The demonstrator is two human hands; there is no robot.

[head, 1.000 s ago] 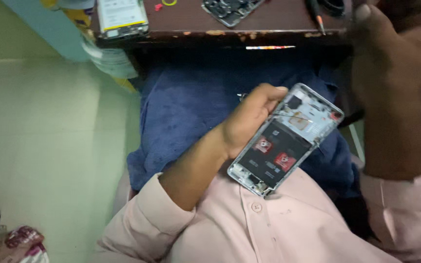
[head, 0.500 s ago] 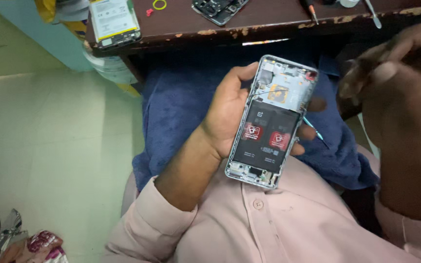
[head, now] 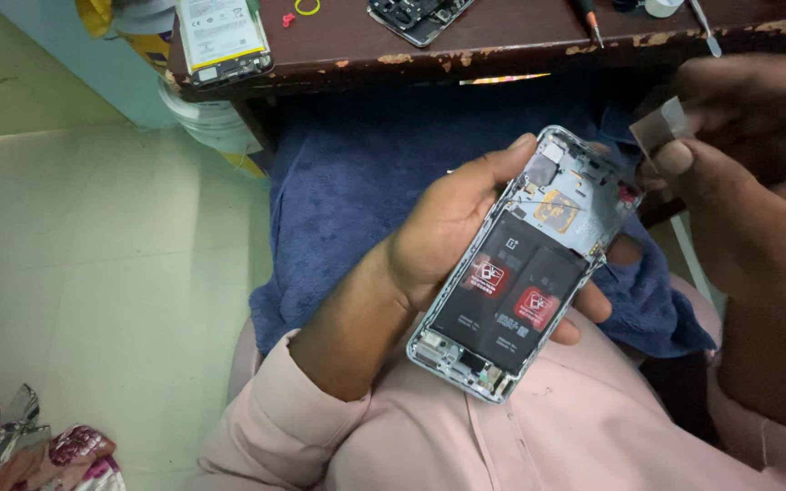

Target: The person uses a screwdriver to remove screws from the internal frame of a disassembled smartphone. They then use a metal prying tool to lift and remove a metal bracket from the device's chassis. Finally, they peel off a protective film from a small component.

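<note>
Left hand: left hand [head: 452, 232] is wrapped around an opened phone [head: 525, 264], thumb lying along the upper left edge of the frame, fingertips showing past the right edge lower down; the grip is closed on it.
Phone: back cover off, held tilted with its top end toward the upper right, above the person's lap; a black battery [head: 511, 295] with two red square labels fills the lower middle, a pale metal plate with an orange patch sits above it, and small circuit parts show at the bottom end.
Right hand: right hand [head: 748, 164] is raised just beside the phone's top right corner, thumb and fingers pinched on a small thin translucent piece [head: 659, 127], greyish and roughly square; the hand is partly blurred and close to the camera.
Gap between hands: the pinched piece is near the phone's top corner but apart from it.
Lap: a dark blue towel [head: 357, 182] lies over the knees beneath the phone; pink shirt sleeves cover both forearms.
Bench: a dark brown, chipped table edge [head: 502, 59] runs across the top of the view.
On the bench: a second phone with a pale label [head: 223, 36] at the left, a dismantled phone part [head: 416, 14] in the middle, a small yellow ring [head: 307, 7], a screwdriver tip [head: 590, 18] and a metal tool [head: 702, 23] at the right.
Floor: pale tiled floor [head: 75, 255] to the left, with a white bucket [head: 211, 123] under the bench and a floral cloth [head: 56, 459] at the lower left corner.
</note>
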